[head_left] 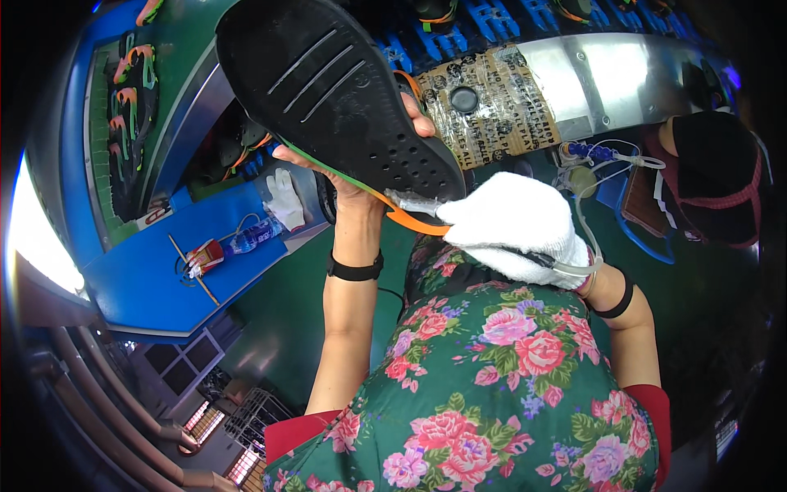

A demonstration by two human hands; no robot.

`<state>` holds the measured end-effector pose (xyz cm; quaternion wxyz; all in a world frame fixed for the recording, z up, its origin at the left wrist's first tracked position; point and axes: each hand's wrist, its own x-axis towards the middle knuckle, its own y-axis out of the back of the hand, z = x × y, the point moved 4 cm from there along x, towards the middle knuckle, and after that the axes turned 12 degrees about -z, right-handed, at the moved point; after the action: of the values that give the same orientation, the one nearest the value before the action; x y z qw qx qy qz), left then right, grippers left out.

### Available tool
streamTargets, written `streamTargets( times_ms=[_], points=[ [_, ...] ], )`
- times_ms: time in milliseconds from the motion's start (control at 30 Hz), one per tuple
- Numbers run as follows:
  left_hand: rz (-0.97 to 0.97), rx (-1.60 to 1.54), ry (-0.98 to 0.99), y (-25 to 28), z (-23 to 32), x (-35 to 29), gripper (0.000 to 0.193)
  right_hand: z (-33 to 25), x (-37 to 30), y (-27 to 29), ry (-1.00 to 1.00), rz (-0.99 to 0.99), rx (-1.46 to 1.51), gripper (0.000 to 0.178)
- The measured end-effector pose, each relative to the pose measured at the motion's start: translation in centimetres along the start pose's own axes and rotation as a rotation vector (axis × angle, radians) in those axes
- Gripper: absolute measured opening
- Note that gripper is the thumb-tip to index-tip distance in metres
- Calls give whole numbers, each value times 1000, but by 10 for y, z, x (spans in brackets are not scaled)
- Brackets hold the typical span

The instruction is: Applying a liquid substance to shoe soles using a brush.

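We hold the black sole (344, 107) in our left hand (351, 185), fingers clasping both edges, long axis far left to near right. Our gloved right hand (520, 221) lies right of its near end, fingers pinching a brush (416, 203) at the rim.

The head view (a fisheye) looks down closely on the left hand (348, 184) and right hand (518, 223).

green floral apron (479, 381), red sleeves (293, 431)
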<state>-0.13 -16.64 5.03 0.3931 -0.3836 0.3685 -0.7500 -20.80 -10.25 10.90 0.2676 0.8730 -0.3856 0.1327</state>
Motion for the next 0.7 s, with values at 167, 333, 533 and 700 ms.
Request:
streamTargets(
  times_ms=[167, 333, 533, 700],
  points=[
    [-66, -78, -42, -11, 1, 8, 141, 9, -5, 4, -139, 84, 177, 29],
    [-113, -99, -48, -17, 3, 14, 141, 3, -4, 3, -71, 64, 119, 27],
    [-144, -24, -25, 2, 5, 17, 140, -3, -3, 4, -68, 48, 32, 24],
    [-86, 113, -25, 5, 9, 22, 139, -1, -6, 4, -44, 103, 7, 29]
  ],
)
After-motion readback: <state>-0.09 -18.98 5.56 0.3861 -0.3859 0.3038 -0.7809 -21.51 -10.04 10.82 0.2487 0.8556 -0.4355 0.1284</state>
